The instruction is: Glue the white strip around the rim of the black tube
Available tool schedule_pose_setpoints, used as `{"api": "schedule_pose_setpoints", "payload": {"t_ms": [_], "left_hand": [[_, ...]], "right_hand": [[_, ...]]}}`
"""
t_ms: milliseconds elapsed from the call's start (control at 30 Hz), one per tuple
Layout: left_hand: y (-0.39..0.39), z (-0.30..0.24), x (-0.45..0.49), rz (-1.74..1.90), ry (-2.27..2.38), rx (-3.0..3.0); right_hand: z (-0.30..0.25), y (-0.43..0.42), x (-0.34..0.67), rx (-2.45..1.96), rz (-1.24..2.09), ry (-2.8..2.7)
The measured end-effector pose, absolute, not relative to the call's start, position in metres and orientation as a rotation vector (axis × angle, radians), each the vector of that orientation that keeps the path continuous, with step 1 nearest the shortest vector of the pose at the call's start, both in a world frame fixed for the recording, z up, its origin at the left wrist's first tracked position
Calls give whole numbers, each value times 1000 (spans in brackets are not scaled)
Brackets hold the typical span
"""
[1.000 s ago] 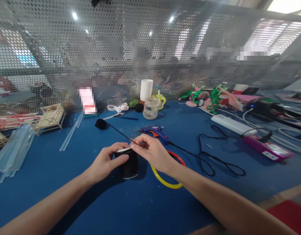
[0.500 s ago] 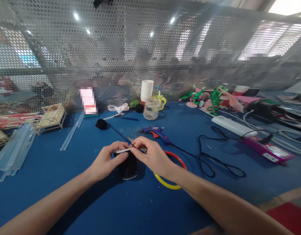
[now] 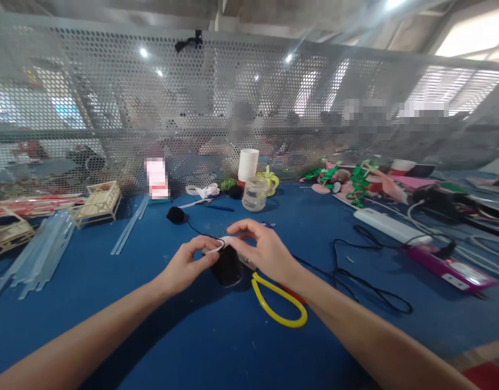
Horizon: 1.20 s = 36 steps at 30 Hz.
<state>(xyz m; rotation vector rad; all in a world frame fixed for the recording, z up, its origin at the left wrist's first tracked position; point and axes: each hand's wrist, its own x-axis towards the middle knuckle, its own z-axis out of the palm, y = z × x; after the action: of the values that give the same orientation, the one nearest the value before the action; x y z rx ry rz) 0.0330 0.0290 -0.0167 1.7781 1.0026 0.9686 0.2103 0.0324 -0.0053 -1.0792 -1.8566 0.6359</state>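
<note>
Black tapered cup with a white rim (image 3: 226, 269), between both hands at the front of the blue surface (image 3: 217, 341).

Left hand (image 3: 187, 264): thumb and fingers pinching the cup near its rim; cup tilted, base contact with surface unclear. Right hand (image 3: 262, 250): thumb and index finger at the rim's far side, slightly parted; whether they pinch anything, cannot tell. Thin black cord (image 3: 198, 232) runs from the fuzzy black ball (image 3: 176, 215) to the rim.

Glare upper right (blown out); edges stretched.
</note>
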Motion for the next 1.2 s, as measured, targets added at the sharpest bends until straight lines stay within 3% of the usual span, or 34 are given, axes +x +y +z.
{"api": "schedule_pose_setpoints", "payload": {"t_ms": [200,400,633,900,1200], "left_hand": [[36,-28,25,1030,1034,1714],[33,-34,22,1107,1008,1682],[32,-35,20,1120,1004,1661],[31,-34,20,1102,990,1589],[32,-38,18,1112,995,1518]], "right_hand": [[3,73,252,-1650,367,-1911],[-35,89,271,-1861,463,-1962],[-34,77,266,-1758,646,-1732],[-4,27,245,-1311,1136,-1723],[-3,8,234,-1303,1058,-1775]]}}
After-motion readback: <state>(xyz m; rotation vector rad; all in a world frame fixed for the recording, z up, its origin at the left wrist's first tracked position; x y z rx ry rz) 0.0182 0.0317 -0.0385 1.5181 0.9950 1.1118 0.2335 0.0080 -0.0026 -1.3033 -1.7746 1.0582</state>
